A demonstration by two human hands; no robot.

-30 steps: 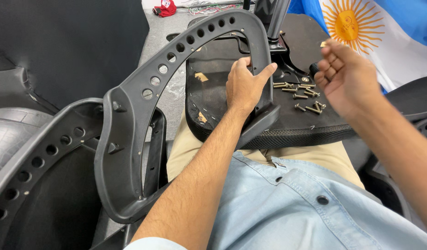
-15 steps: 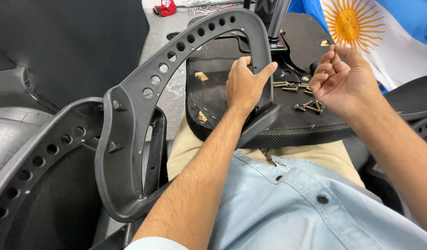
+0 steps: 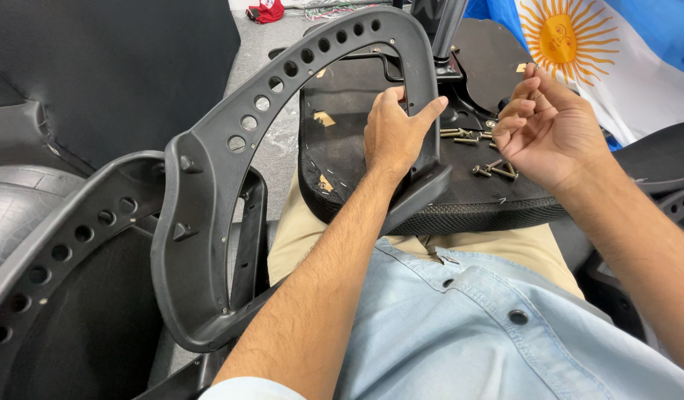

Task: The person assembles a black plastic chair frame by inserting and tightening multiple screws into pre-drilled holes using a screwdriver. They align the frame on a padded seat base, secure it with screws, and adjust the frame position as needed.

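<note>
We see the left hand (image 3: pixel 395 133) near the upper middle of the frame, wrapped around the right leg of a dark plastic armrest frame (image 3: pixel 231 155), fingers behind the bar and thumb spread across its front. The frame is a curved loop dotted with round holes; it arches from the lower left of the picture up to the top centre and comes down to a flat foot just below that hand. The foot rests on the upturned black seat base (image 3: pixel 475 200), which lies across the person's lap in the middle right.

The right hand (image 3: pixel 551 126), in the upper right, hovers above the seat base with its fingers curled inward; the fingertips pinch something small, and we cannot tell what. Just under it, a scatter of brass-coloured bolts (image 3: pixel 497 170) lies on the seat base, near the chair's metal column (image 3: pixel 447 30). A second perforated armrest (image 3: pixel 53 244) sits at the lower left. A blue and white flag with a yellow sun (image 3: pixel 616 52) fills the upper right corner.
</note>
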